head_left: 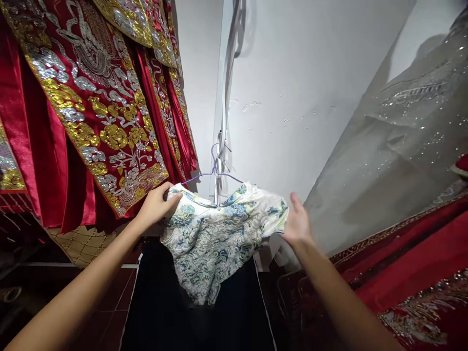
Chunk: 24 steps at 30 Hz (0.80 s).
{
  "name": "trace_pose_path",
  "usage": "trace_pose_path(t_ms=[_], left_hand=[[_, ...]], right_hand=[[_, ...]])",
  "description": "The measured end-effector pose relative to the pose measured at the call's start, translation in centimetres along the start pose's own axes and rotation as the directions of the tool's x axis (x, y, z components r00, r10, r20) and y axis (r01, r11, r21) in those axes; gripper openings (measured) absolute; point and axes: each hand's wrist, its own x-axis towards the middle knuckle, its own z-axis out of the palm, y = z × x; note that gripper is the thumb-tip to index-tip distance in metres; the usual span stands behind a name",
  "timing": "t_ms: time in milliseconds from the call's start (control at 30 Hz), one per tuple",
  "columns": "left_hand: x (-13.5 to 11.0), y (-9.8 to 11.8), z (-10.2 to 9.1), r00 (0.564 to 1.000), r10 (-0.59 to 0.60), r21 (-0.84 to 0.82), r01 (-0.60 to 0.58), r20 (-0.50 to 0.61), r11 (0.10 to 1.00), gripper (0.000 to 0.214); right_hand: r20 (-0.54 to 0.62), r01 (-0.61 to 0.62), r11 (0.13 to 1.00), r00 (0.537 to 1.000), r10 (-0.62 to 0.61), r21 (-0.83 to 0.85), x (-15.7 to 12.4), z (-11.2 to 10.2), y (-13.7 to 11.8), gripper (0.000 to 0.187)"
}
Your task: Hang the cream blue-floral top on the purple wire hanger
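Note:
A short-sleeved floral blouse (219,239), white with blue and green print, hangs on a thin purple hanger (214,171) in front of me. My left hand (158,204) is closed on the blouse's left shoulder, thumb over the cloth near the hanger's end. At the opposite sleeve is my right hand (299,223), its thumb raised and apart, slightly blurred. The sleeve covers its other fingers, and the palm touches the sleeve edge. Below the blouse, dark trousers (197,321) with pale side lines are visible.
Red garments with gold and silver embroidery (113,126) hang close on the left. A sheer glittery white fabric (387,156) slopes down the right, above red embroidered cloth (420,258). A narrow white upright rail (224,83) stands before the white wall (292,73).

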Motion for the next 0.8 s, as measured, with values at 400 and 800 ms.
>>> trace_pose_path(t_ms=[400, 800], left_hand=[[0.9, -0.9, 2.3, 0.983, 0.140, -0.164, -0.159, -0.121, 0.974, 0.025], [-1.0, 5.2, 5.7, 0.949, 0.317, -0.704, -0.218, 0.010, 0.676, 0.033]], right_hand=[[0.830, 0.128, 0.966, 0.544, 0.121, -0.225, -4.4, 9.6, -2.8, 0.075], [0.370, 0.407, 0.545, 0.911, -0.181, -0.733, 0.5, 7.3, 9.0, 0.114]])
